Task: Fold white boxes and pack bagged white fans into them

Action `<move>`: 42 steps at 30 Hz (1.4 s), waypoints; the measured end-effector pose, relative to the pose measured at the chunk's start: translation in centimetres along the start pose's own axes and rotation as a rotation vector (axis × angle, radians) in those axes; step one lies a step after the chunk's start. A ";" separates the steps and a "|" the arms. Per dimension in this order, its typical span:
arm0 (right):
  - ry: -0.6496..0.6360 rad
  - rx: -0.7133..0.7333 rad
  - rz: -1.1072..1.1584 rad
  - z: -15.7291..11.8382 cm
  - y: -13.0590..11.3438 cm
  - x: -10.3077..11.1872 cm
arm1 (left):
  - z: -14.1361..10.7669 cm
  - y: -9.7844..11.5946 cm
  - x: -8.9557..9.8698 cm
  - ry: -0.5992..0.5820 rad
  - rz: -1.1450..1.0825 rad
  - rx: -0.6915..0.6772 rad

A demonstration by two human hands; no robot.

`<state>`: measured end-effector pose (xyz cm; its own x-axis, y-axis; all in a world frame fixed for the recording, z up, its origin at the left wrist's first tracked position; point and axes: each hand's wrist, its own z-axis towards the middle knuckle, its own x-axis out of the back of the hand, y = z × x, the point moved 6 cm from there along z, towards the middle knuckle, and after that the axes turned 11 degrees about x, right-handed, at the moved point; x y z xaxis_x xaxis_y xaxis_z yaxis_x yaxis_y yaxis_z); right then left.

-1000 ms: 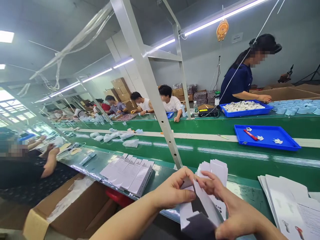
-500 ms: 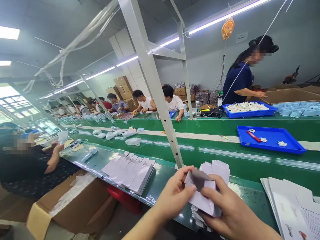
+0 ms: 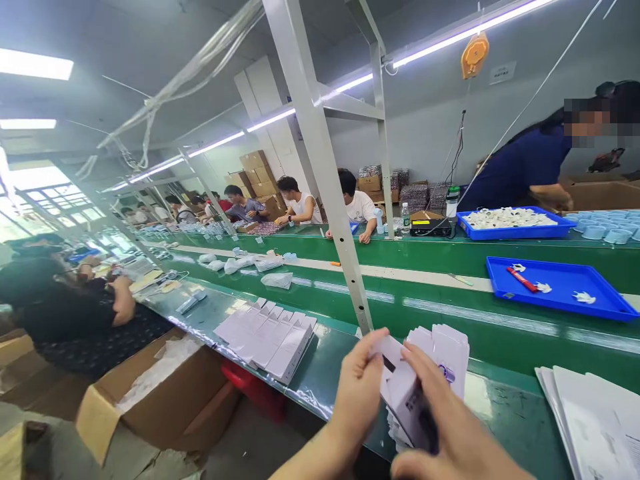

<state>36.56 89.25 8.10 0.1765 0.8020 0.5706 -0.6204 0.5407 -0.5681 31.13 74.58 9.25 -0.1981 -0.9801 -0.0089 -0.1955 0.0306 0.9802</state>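
Bright overall, cool white from tube lights (image 3: 430,51); windows (image 3: 43,179) far left blown out. Glare streaks along green belt (image 3: 450,297), glints on counter (image 3: 323,360) front edge, dark underneath. Wide-angle stretch at frame sides, view tilted. White box (image 3: 397,390) print soft, unreadable. Far-left background hazy.

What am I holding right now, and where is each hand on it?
A white box: your left hand grips its upper left end, and your right hand is spread along its right side.
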 end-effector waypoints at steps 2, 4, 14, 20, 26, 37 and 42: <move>0.090 0.002 -0.034 -0.3 -0.3 -0.5 | -0.7 0.2 -0.6 -0.162 0.108 -0.018; 0.140 -0.041 -0.047 -0.5 -0.2 -0.8 | -1.3 0.4 -1.4 -0.379 0.137 -0.005; 0.031 0.063 0.021 0.8 -2.6 -0.3 | -2.1 -0.3 -1.5 -0.431 -0.456 0.234; -0.026 0.154 0.053 1.6 -3.1 -0.8 | -2.7 -0.2 -0.2 -0.226 -0.456 0.169; -0.081 0.207 0.113 2.7 -3.2 -2.0 | -3.1 0.3 1.5 -0.221 -0.515 0.157; -0.039 0.308 0.339 5.7 -3.5 -6.5 | -1.6 -0.9 6.3 -0.161 -0.642 0.272; -0.128 0.163 0.530 7.0 -3.0 -10.6 | -0.4 -0.8 10.1 -0.207 -0.606 0.250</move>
<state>31.20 77.31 7.88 -0.2790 0.9103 0.3057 -0.7103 0.0186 -0.7036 29.64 64.60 8.47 -0.1582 -0.7816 -0.6034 -0.5406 -0.4428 0.7154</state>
